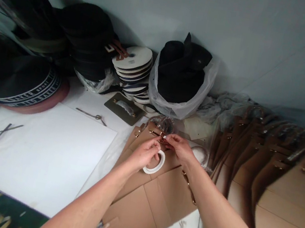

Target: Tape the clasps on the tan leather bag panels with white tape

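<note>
A roll of white tape (pixel 155 162) hangs from my left hand (pixel 145 153), whose fingers are closed round its upper edge. My right hand (pixel 175 145) pinches a small white piece beside the metal fitting at the top of a tan bag panel (pixel 151 200). Both hands are close together over that fitting, the right one slightly higher. The tan panels lie stacked flat under my forearms, with gold-coloured hardware along their edges. My fingers partly hide the fitting.
Many tan bags (pixel 281 199) stand in a row at the right. White sheets (pixel 54 151) lie at the left. Behind are stacked ribbon reels (pixel 134 59), a plastic bag (pixel 177 108) holding black rolls, and an olive panel (pixel 124 108). A patterned band roll (pixel 27 88) sits further left.
</note>
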Motion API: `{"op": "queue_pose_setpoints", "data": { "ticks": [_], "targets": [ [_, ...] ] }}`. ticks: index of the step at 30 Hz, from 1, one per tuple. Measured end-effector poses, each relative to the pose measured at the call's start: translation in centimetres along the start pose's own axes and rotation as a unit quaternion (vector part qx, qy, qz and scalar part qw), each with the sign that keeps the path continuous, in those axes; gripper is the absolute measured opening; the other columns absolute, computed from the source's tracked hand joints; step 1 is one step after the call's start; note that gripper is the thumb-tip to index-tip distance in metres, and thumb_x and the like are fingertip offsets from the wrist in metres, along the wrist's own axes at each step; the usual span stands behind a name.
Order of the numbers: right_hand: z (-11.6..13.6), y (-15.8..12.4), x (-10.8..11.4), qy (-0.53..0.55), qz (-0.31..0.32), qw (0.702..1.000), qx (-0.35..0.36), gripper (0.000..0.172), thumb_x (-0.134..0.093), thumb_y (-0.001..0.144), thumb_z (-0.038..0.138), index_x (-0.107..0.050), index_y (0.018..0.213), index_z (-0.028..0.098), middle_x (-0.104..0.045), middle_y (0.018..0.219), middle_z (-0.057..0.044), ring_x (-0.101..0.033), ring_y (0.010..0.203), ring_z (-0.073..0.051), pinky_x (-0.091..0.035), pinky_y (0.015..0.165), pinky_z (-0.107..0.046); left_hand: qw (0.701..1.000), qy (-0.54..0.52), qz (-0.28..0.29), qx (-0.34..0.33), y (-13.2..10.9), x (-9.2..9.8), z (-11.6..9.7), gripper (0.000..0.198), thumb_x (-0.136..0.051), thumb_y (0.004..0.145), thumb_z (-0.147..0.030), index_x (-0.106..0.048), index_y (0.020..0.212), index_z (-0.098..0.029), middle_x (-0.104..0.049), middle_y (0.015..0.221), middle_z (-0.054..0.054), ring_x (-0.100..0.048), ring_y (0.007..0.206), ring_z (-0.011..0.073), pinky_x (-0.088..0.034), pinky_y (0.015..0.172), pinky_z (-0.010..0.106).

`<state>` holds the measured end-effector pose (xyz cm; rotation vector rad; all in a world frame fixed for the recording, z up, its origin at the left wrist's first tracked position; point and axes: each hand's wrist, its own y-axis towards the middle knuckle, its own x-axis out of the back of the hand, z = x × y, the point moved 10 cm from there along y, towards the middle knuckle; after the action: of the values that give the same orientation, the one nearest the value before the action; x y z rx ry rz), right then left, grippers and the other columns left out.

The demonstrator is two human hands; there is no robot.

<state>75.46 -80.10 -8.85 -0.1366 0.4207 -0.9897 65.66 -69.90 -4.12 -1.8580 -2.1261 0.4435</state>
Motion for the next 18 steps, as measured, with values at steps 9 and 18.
{"op": "queue_pose_setpoints", "data": {
  "ticks": [9, 18],
  "targets": [
    [0.2, 0.8, 0.8, -0.150, -0.067, 0.986, 0.030, 0.037, -0.071, 0.074, 0.055, -0.071, 0.081, 0.019, -0.070, 0.076, -0.003, -0.058, 0.061, -0.016, -0.045, 0.050, -0.025, 1.000, 0.016, -0.008, 0.005, 1.1, 0.1, 1.0, 0.015, -0.057, 0.086, -0.035, -0.056, 0.088, -0.020, -0.064, 0.067, -0.002, -0.042, 0.039, 0.0065, -0.021, 0.035, 0.018],
    [0.6, -0.1, 2.1, -0.154, -0.191, 0.967, 0.071, 0.040, -0.079, 0.068, 0.048, -0.066, 0.093, 0.020, -0.069, 0.081, -0.004, -0.063, 0.066, -0.021, -0.050, 0.052, -0.029, 0.999, 0.005, -0.039, -0.005, 1.8, 0.8, 0.1, 0.018, -0.059, 0.083, -0.038, -0.055, 0.083, -0.021, -0.067, 0.071, 0.000, -0.046, 0.044, 0.0075, -0.029, 0.037, 0.017]
  ]
}}
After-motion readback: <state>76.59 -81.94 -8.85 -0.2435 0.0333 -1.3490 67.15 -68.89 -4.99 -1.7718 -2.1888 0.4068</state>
